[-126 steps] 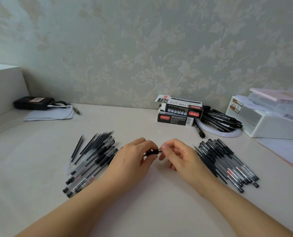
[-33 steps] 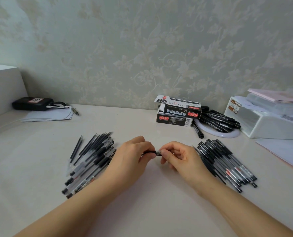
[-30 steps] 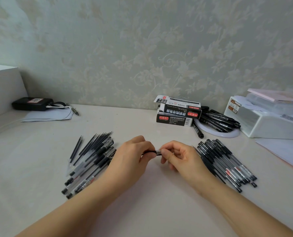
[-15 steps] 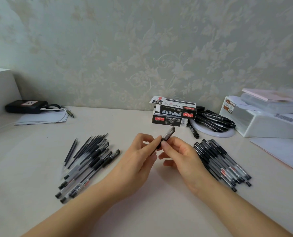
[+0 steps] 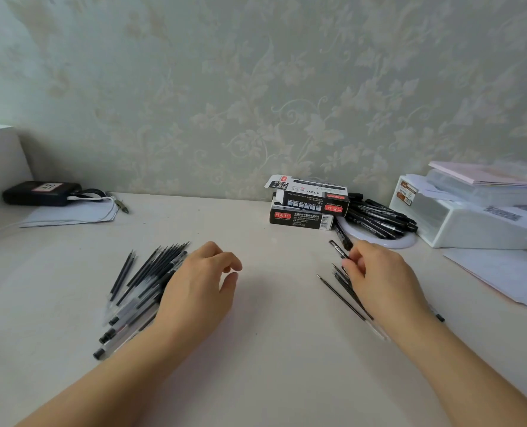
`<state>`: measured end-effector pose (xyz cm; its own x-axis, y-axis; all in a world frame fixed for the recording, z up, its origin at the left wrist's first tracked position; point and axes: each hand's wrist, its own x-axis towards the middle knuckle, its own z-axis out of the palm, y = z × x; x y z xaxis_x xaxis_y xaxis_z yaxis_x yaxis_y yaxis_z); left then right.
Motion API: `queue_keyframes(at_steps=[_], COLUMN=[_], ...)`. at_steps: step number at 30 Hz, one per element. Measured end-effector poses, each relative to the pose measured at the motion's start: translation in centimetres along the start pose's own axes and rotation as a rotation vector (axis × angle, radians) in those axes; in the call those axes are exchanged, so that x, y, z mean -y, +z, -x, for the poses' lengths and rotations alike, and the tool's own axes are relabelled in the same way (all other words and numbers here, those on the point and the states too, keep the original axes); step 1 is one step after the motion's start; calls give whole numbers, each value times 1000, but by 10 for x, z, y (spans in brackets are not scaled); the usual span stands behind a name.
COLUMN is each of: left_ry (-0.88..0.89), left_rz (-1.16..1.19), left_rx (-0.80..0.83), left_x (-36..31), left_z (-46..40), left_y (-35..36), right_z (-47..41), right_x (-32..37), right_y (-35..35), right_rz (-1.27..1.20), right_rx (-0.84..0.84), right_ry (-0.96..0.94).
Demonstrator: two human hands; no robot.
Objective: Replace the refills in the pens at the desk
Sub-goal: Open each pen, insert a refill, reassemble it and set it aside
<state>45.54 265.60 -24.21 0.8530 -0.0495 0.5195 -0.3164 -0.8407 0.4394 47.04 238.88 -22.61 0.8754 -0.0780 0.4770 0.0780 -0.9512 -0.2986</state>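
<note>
left hand (image 5: 199, 285) fingers loosely curled, empty | right hand (image 5: 379, 278) pinching pen (image 5: 338, 249), covers most of pile (image 5: 345, 288)

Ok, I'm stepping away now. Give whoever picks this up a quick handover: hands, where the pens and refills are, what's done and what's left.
Left hand: loosely curled, holding nothing, over the inner edge of the left pile of pens and loose refills.
Right hand: pinching a pen by its barrel above the right pile, which it mostly hides.
More black pens lie on the white disc beside the stacked boxes.
Done: cannot tell which pens already have new refills.
Left: check whether the pen in hand has been refilled, then work through the rest.
</note>
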Motion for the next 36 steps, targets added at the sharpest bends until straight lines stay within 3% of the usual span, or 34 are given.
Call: queue_keyframes(at_steps=[5, 15, 22, 30, 36], left_ry=[-39, -214, -252, -129, 65], left_rz=[-69, -344, -437, -496, -523], left_rx=[1, 57, 124, 153, 158], left_x=[3, 3, 2, 2, -5], left_z=[0, -2, -2, -1, 0], left_y=[-1, -14, -16, -6, 4], right_z=[-2, -3, 9, 26, 25], right_x=[-9, -7, 26, 53, 51], right_y=[-3, -1, 2, 35, 41], right_rz=[197, 263, -79, -403, -429], right_rx=[17, 47, -111, 169, 199], right_ry=[74, 58, -220, -401, -425])
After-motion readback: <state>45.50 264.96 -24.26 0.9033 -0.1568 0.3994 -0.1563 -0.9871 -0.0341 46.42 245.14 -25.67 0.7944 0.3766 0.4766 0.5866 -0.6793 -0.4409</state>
